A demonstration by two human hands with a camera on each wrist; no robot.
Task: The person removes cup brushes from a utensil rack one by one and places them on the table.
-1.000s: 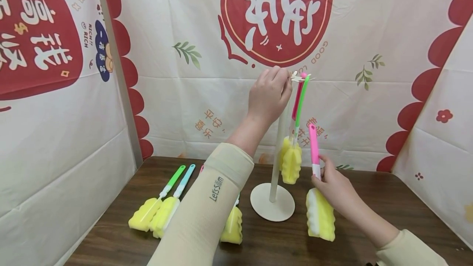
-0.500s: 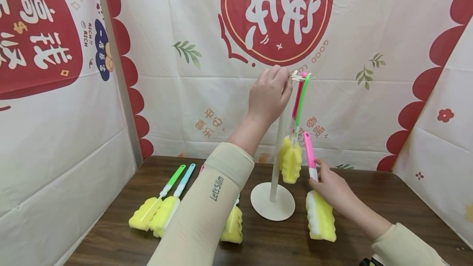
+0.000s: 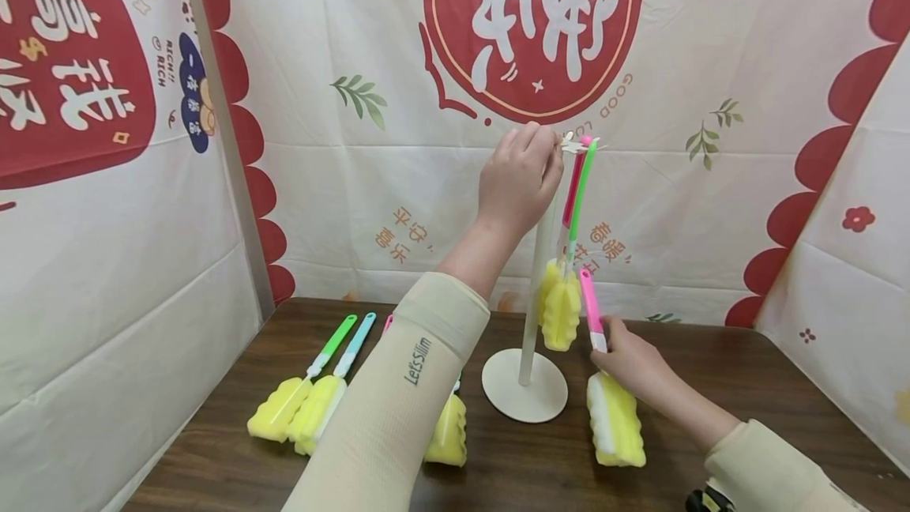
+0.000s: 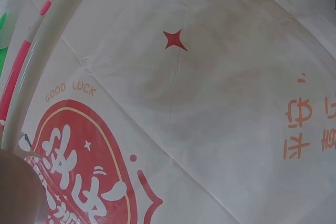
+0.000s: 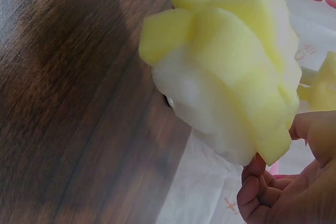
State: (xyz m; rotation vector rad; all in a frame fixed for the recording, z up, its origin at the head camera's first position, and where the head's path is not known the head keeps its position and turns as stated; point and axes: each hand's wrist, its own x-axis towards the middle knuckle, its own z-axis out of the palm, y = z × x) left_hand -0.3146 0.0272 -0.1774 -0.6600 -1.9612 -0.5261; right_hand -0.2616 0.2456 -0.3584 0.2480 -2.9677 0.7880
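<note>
A cream stand (image 3: 524,397) with a round base and a thin pole stands on the table. My left hand (image 3: 517,180) grips its top with curled fingers, which hide part of the hooks. From the right-hand hooks hang a green-handled sponge brush (image 3: 562,314) and, partly behind it, a pink-handled one (image 3: 571,200). To the right of the pole and lower down, my right hand (image 3: 634,358) pinches another pink-handled sponge brush (image 3: 615,423) at its white neck. This brush points handle up, and its yellow and white sponge (image 5: 231,72) fills much of the right wrist view.
At the left of the dark wooden table (image 3: 220,425) lie a green-handled brush (image 3: 280,411) and a blue-handled brush (image 3: 317,411). A further yellow sponge head (image 3: 448,433) shows beside my left sleeve, which hides more. Printed white cloth (image 3: 398,180) hangs behind and at both sides.
My right hand has moved slightly left and down with the pink-handled brush, whose handle tip now sits lower, nearer the hanging brushes. The left hand has kept its place on the stand.
</note>
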